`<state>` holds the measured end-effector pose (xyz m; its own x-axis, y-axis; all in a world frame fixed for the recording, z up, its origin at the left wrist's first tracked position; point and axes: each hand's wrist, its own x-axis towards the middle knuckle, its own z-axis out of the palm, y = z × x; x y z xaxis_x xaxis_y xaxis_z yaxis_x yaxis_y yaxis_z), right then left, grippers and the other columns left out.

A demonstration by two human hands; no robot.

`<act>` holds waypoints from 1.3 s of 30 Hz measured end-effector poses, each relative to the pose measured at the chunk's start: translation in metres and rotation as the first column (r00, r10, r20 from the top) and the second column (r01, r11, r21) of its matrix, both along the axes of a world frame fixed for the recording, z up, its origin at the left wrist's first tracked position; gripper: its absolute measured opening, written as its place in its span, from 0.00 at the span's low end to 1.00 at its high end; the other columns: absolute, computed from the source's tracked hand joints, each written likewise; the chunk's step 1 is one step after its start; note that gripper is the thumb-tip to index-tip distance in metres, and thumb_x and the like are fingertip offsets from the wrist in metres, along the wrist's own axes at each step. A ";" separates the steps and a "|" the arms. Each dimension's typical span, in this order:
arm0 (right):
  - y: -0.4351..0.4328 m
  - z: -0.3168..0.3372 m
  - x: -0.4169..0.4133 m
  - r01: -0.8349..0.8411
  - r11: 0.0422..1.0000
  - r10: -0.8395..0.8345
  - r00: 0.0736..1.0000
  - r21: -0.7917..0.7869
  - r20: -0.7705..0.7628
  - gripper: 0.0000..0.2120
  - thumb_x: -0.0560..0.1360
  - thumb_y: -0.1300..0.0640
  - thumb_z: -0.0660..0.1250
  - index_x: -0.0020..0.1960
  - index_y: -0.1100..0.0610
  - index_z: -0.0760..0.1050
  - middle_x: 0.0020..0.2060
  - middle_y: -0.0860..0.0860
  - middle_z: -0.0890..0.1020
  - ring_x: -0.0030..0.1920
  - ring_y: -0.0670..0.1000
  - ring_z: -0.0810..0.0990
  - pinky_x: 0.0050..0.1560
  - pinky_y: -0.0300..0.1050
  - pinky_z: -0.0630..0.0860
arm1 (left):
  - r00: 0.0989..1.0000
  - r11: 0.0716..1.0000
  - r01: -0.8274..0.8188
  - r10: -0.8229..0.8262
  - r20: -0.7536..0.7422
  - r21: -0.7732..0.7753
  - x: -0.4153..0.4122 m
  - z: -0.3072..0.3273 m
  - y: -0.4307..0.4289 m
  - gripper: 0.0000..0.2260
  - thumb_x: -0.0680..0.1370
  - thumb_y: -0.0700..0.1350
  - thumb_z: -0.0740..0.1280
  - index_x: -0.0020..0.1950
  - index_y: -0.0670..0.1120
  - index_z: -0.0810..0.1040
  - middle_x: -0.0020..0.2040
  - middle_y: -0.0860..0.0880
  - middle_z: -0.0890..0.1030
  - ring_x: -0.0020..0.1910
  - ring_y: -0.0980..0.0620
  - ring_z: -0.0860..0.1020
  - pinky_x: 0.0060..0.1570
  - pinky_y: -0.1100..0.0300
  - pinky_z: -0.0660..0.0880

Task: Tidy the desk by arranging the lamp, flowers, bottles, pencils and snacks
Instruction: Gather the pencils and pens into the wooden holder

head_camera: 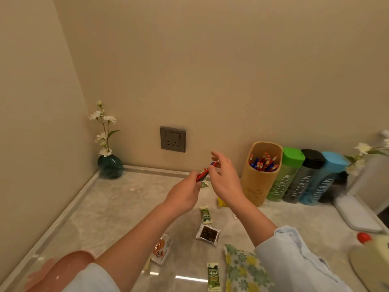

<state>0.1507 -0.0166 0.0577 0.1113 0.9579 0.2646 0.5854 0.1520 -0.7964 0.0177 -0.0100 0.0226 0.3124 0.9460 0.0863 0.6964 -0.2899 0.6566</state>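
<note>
My left hand (184,196) grips a small bunch of red and blue pencils (205,171) above the marble desk (109,207). My right hand (225,175) pinches the upper end of the same bunch, fingers partly spread. To the right, a tan holder (256,186) full of pencils leans by the wall. Beside it lean a green bottle (284,175), a black bottle (303,178) and a blue bottle (324,180). A teal vase with white flowers (109,165) stands in the back left corner. Snack packets lie near me: green (205,214), dark (208,233), orange (161,248), green (213,276).
A wall socket (173,139) sits above the desk. A floral packet (242,268) lies at the front. A white lamp base (357,213) and more white flowers (362,152) are at the right. A red-capped item (364,238) sits at the right edge, a pink object (63,264) bottom left.
</note>
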 end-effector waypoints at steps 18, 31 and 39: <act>-0.014 0.130 0.124 0.087 0.970 0.018 0.905 0.228 -0.425 0.07 0.75 0.59 0.69 0.49 0.47 0.80 0.45 0.49 0.86 0.48 0.43 0.84 0.47 0.35 0.79 | 0.762 0.951 0.279 -0.303 0.573 0.133 0.156 0.127 0.021 0.09 0.83 0.43 0.55 0.58 0.54 0.71 0.50 0.45 0.80 0.50 0.44 0.78 0.50 0.52 0.77; 0.004 0.147 0.172 0.233 0.882 -0.068 0.923 0.409 -0.379 0.08 0.74 0.58 0.70 0.47 0.45 0.79 0.42 0.46 0.85 0.45 0.44 0.84 0.45 0.36 0.79 | 0.893 0.926 0.183 -0.297 0.338 0.330 0.196 0.164 0.057 0.12 0.78 0.53 0.64 0.42 0.48 0.82 0.35 0.55 0.74 0.32 0.59 0.76 0.38 0.48 0.75; 0.027 0.100 0.173 0.261 0.919 -0.154 0.927 0.294 -0.343 0.05 0.74 0.54 0.71 0.49 0.48 0.81 0.42 0.44 0.84 0.46 0.40 0.82 0.44 0.34 0.77 | 0.934 0.954 0.149 -0.222 0.280 0.262 0.192 0.119 0.079 0.09 0.76 0.54 0.67 0.35 0.64 0.77 0.39 0.57 0.77 0.37 0.59 0.77 0.37 0.56 0.74</act>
